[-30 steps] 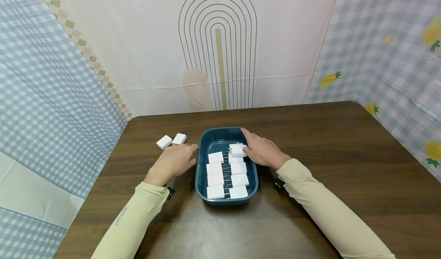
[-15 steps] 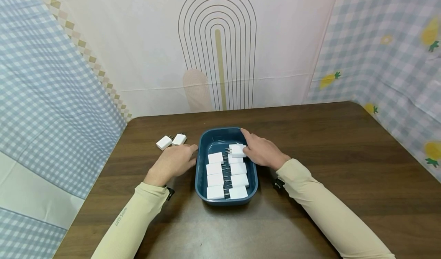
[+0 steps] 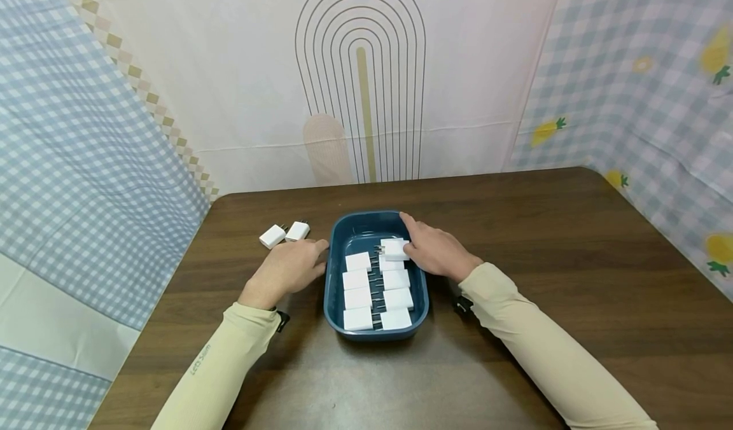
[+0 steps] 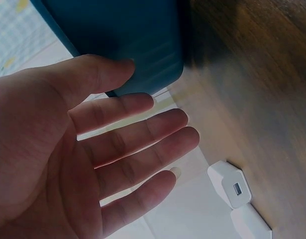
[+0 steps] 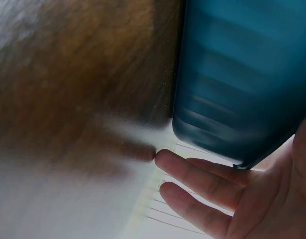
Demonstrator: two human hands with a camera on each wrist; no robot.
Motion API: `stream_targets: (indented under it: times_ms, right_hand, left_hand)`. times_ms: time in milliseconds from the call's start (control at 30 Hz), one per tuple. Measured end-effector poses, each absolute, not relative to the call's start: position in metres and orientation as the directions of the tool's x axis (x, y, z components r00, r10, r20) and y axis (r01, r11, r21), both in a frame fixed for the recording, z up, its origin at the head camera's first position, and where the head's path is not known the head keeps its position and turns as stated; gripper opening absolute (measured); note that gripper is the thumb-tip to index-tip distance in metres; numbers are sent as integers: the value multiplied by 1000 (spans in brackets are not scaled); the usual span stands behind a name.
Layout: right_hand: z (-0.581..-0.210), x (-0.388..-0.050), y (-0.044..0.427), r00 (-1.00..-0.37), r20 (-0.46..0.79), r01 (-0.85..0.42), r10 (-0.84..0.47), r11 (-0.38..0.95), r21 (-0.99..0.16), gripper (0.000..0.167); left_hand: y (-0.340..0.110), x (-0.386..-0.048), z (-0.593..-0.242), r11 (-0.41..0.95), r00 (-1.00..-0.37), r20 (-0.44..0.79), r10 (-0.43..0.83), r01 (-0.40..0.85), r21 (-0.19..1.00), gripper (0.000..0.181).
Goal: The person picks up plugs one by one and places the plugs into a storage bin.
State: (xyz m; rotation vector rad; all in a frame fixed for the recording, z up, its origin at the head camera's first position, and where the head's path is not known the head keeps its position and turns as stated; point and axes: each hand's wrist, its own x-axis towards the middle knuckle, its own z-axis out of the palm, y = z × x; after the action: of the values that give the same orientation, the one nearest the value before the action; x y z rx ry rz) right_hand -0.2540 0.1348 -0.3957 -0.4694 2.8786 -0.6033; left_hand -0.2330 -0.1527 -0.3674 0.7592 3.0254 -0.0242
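A deep blue tray (image 3: 357,226) holds several white USB wall chargers (image 3: 357,298) in two columns, prongs facing inward. One charger (image 3: 395,250) lies partly on top of others in the right column. My left hand (image 3: 284,271) is beside the tray's left wall, its fingers loosely extended with nothing in them. In the left wrist view its thumb lies over the tray's side; contact is unclear. My right hand (image 3: 438,250) rests at the upper right rim, thumb by the stacked charger. The right wrist view shows loose fingers (image 5: 200,177) outside the tray wall.
Two more white chargers (image 3: 273,236) lie on the brown wooden table (image 3: 544,245) beyond my left hand. Patterned cloths (image 3: 246,80) hang behind the table and at both sides.
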Motion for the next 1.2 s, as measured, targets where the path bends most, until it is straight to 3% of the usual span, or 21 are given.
stream_targets:
  times_ms: [1200]
  right_hand:
    - [-397,-255,135,-937,-96,-269,-336,870,-413,70]
  left_hand:
    - [-153,-234,-368,882,-882,-35,471,471,-14,28]
